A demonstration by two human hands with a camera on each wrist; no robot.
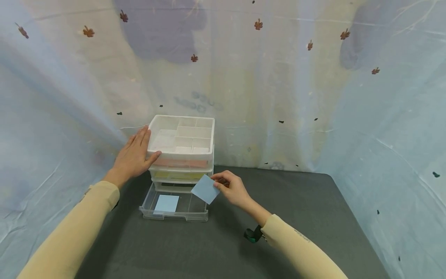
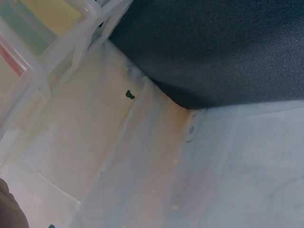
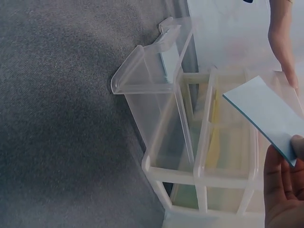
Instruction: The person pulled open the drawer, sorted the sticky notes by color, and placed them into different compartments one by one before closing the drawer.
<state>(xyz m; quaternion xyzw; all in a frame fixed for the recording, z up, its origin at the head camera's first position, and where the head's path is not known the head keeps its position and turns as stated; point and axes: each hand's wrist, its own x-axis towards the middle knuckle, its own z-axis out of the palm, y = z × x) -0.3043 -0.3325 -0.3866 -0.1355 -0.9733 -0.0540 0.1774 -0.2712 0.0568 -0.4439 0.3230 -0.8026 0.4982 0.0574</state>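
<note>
A white plastic drawer unit (image 1: 181,155) with a divided top tray stands on the dark table. Its bottom clear drawer (image 1: 174,215) is pulled out, and a light blue paper square (image 1: 166,204) lies in its left part. My right hand (image 1: 231,188) pinches a light blue pad of paper squares (image 1: 205,189) by its corner, above the drawer's right side. In the right wrist view the pad (image 3: 266,111) shows a thin stacked edge. My left hand (image 1: 134,155) rests with straight fingers against the unit's upper left side, thumb at the front rim.
Pink paper (image 1: 184,163) and yellow paper (image 1: 179,175) show through the closed upper drawers. The dark table (image 1: 278,217) extends to the right. A patterned curtain (image 1: 265,93) hangs behind the table and along both sides.
</note>
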